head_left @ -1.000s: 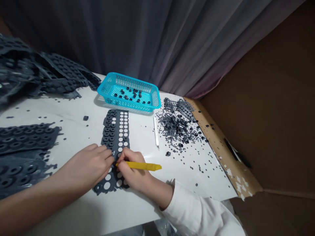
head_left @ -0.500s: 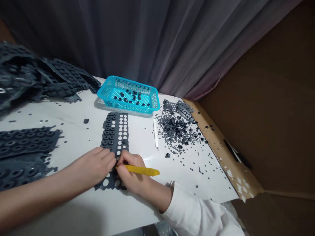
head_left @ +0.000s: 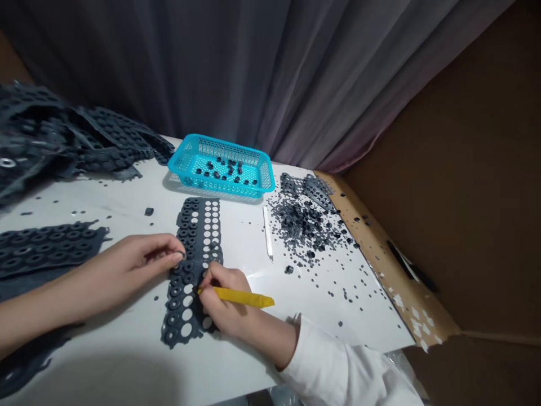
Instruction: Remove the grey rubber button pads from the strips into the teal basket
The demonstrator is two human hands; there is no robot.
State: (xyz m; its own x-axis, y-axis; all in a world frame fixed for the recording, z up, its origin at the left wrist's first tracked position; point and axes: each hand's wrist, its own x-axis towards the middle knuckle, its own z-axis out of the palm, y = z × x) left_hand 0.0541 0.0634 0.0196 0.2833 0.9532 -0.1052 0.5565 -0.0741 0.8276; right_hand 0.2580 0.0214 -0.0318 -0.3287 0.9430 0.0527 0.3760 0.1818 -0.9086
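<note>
My left hand (head_left: 146,260) is closed in a pinch at the left edge of a dark rubber sheet (head_left: 195,262). A small black ring (head_left: 182,254) shows between its thumb and forefinger, partly hidden. Wrapped round a yellow-handled tool (head_left: 243,296), my right hand (head_left: 224,290) rests on the sheet's right side; the tool's tip is hidden by the fingers. The sheet lies flat on the white table. Rows of raised rings fill much of its left half, while punched-out round holes show white on its right and lower middle.
A turquoise basket (head_left: 222,189) behind the sheet holds several small black pieces. To the right lie a white pen-like tool (head_left: 267,234) and a heap of black bits (head_left: 302,220). More ringed sheets (head_left: 46,248) lie at left, below a large dark pile (head_left: 84,138).
My left hand has lifted off the sheet's middle and moved left and up, now pinching a small black ring. My right hand stays almost in place with the yellow-handled tool.
</note>
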